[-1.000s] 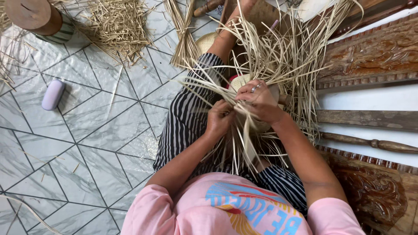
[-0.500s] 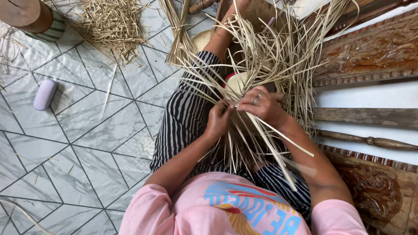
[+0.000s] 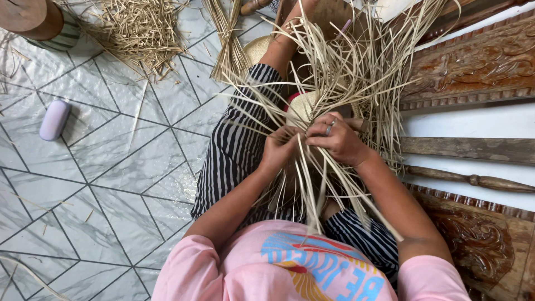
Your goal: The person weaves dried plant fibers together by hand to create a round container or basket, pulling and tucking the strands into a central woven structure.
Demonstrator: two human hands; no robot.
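— Head view from my remote seat: left hand (image 3: 281,149) and right hand (image 3: 334,138) were both pinched shut on pale straw strands (image 3: 356,72) at the woven dome (image 3: 301,107) over her lap.

— Risk?

— Brittle strands could snap under a sharp tug. Since a second earlier, the purple case (image 3: 54,119) sat farther left.

There is one view only — the camera sits on the person's head and looks almost straight down. It is close: the pink shirt (image 3: 312,270) fills the bottom edge, and the left hand (image 3: 278,147) and right hand (image 3: 337,139) lie near the middle of the frame. The tiled floor (image 3: 100,184) takes the left half, carved wooden furniture (image 3: 473,61) the right edge — no second view shares the scene.
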